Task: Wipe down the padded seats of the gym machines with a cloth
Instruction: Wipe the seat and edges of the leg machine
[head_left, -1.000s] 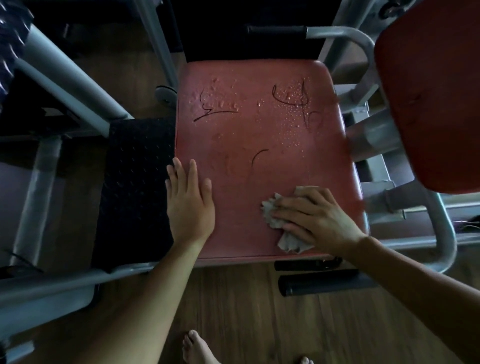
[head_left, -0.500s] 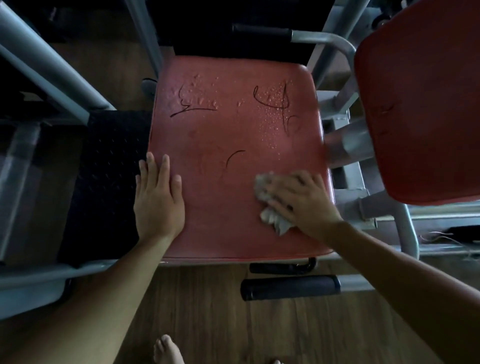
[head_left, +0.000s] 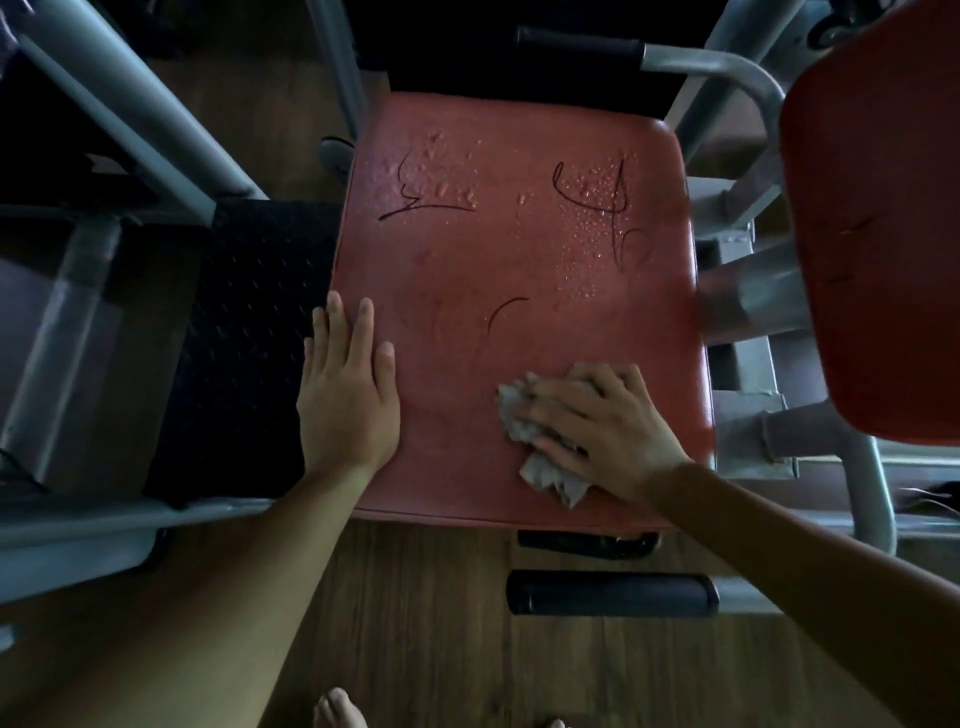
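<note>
A red padded seat (head_left: 498, 249) fills the middle of the view, with dark scribbled marks and water droplets across its far half. My right hand (head_left: 597, 431) presses a crumpled grey cloth (head_left: 540, 467) onto the seat's near right corner; most of the cloth is hidden under the fingers. My left hand (head_left: 348, 395) lies flat with fingers apart on the seat's near left edge, holding nothing. A second red pad (head_left: 878, 234) stands at the right.
Grey metal frame tubes (head_left: 130, 109) run along the left, beside a black dimpled footplate (head_left: 244, 338). A black foam grip (head_left: 613, 592) juts out below the seat's front edge and another grip (head_left: 576, 47) sits behind it. Wooden floor and my bare toes (head_left: 337, 712) lie below.
My right hand slid the cloth up the seat, then back toward the near right corner. The left hand stayed flat on the left edge. The view shifted a little.
</note>
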